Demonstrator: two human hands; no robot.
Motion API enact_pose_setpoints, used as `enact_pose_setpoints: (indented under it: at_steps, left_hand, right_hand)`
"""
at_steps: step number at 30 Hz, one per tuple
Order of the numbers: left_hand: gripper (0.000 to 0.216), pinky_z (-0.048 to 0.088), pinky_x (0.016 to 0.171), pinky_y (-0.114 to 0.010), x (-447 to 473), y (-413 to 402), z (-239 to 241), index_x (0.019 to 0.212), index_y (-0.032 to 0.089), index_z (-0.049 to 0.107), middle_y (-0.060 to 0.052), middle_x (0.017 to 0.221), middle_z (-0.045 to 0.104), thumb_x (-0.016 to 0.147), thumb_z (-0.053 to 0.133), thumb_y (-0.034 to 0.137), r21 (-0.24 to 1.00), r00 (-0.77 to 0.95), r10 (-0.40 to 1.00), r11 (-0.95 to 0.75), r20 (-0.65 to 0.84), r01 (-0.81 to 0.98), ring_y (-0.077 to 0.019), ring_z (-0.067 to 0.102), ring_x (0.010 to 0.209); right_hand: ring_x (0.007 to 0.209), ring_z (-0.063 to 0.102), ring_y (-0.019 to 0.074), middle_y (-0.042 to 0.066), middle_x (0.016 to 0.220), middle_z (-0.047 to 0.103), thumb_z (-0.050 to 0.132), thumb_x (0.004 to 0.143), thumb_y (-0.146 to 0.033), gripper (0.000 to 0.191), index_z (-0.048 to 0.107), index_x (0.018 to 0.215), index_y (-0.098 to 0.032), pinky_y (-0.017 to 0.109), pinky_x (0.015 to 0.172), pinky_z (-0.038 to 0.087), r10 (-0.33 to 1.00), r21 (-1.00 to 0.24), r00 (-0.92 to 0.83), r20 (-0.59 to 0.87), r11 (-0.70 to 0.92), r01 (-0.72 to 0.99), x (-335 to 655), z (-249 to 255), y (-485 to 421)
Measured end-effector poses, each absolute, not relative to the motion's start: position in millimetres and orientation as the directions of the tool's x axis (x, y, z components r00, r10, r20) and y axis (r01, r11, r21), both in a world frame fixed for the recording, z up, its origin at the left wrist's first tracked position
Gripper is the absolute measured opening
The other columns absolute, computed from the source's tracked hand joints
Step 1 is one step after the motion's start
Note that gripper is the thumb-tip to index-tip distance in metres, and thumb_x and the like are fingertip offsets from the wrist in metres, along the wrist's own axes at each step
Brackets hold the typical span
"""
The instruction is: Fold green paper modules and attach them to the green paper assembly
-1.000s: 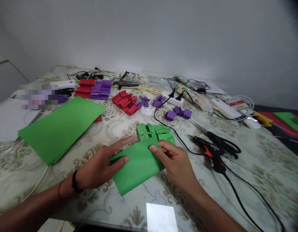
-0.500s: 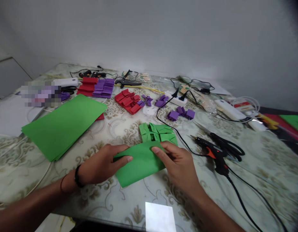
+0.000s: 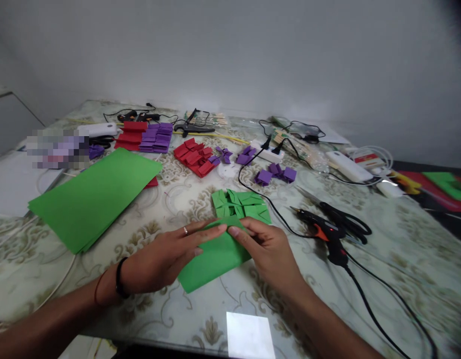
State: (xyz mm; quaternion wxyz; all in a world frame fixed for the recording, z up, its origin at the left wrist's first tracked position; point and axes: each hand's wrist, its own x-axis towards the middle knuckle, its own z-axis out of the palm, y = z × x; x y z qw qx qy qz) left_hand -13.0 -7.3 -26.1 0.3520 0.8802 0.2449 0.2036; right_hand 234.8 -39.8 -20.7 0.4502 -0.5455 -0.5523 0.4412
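Observation:
A folded green paper sheet (image 3: 211,262) lies on the patterned table (image 3: 383,259) in front of me. My left hand (image 3: 163,259) lies on its left part with the fingers stretched flat, a ring on one finger, fingertips reaching the top fold. My right hand (image 3: 268,249) pinches the sheet's upper right edge, thumb and forefinger closed on the paper. The two hands' fingertips almost meet at the top edge. Just behind the sheet sits a cluster of small folded green pieces (image 3: 240,203).
A stack of green sheets (image 3: 92,197) lies to the left. Folded red pieces (image 3: 195,157) and purple pieces (image 3: 157,138) sit farther back. A black glue gun (image 3: 324,237), scissors (image 3: 343,222) and cables lie to the right, with a power strip (image 3: 270,153) behind.
My left fingers have uncurled and slid right along the top fold toward my right hand. The sheet looks flatter and narrower than before.

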Motion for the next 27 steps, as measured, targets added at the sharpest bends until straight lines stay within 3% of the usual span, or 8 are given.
enact_pose_setpoints:
  at_steps: [10,17,21,27]
  left_hand:
    - [0.07,0.04,0.133,-0.042,-17.5,-7.0,-22.7,0.174,0.04,0.026,0.004,0.177,0.04,0.112,0.047,0.015,0.739,0.815,0.565,-0.602,0.125,0.304,-0.0192,0.042,0.162]
    - [0.078,0.039,0.133,-0.039,-19.6,-8.7,-25.6,0.174,0.045,0.021,0.008,0.177,0.036,0.11,0.05,0.012,0.71,0.78,0.594,-0.635,0.198,0.303,-0.0195,0.041,0.162]
    - [0.078,0.041,0.132,-0.039,-18.8,-7.6,-21.4,0.174,0.045,0.022,0.006,0.176,0.037,0.11,0.055,0.015,0.712,0.772,0.594,-0.641,0.224,0.287,-0.0218,0.046,0.159]
    - [0.073,0.045,0.13,-0.044,-19.5,-8.1,-14.3,0.173,0.045,0.028,0.004,0.174,0.042,0.111,0.056,0.019,0.744,0.78,0.613,-0.579,0.126,0.335,-0.0249,0.048,0.158]
  right_hand:
    - [0.06,0.047,0.0138,-0.002,0.067,0.056,0.072,0.093,-0.048,0.033,0.071,0.076,-0.02,0.026,0.053,0.036,1.0,-0.982,-0.025,-0.013,-0.008,0.187,234.7,-20.3,-40.6]
    - [0.059,0.046,0.0134,-0.002,0.065,0.056,0.071,0.095,-0.049,0.034,0.073,0.078,-0.02,0.026,0.054,0.036,1.0,-0.989,0.012,0.005,0.004,0.147,236.7,-20.3,-39.3]
    - [0.06,0.045,0.0131,-0.003,0.065,0.056,0.071,0.095,-0.046,0.032,0.072,0.077,-0.02,0.026,0.054,0.035,1.0,-0.992,-0.003,0.016,0.016,0.127,237.0,-19.2,-38.6]
    - [0.06,0.049,0.0139,-0.002,0.066,0.061,0.073,0.094,-0.045,0.03,0.074,0.077,-0.02,0.027,0.055,0.037,1.0,-0.992,-0.013,0.003,0.004,0.123,236.1,-16.1,-38.6]
